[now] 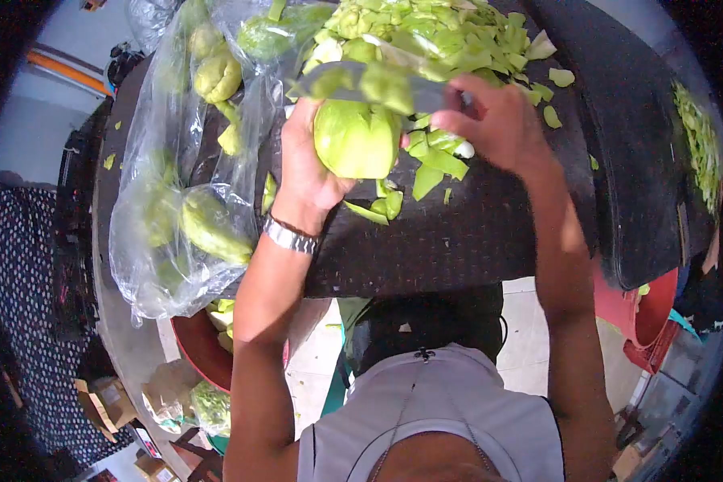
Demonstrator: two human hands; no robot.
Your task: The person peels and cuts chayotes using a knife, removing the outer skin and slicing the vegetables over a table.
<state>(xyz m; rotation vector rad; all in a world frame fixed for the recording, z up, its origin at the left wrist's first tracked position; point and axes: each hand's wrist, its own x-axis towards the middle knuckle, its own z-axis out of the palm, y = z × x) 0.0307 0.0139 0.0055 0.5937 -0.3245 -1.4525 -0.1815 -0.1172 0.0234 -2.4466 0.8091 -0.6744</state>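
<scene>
Cupped in my left hand (309,161) is a pale green chayote (357,140) with its skin partly cut away. My right hand (494,120) is wrapped round the handle of a wide knife (369,87); the blade lies across the top of the chayote and is blurred. Pieces of green peel (438,165) lie on the dark table (458,249) beside and below the chayote. A large heap of cut green pieces (434,36) sits beyond the knife.
To the left, a clear plastic bag (177,273) holds several whole chayotes (213,221). A red tub (205,353) stands below the table at left, and a red container (647,313) at right. More shredded green pieces (699,149) lie at the far right.
</scene>
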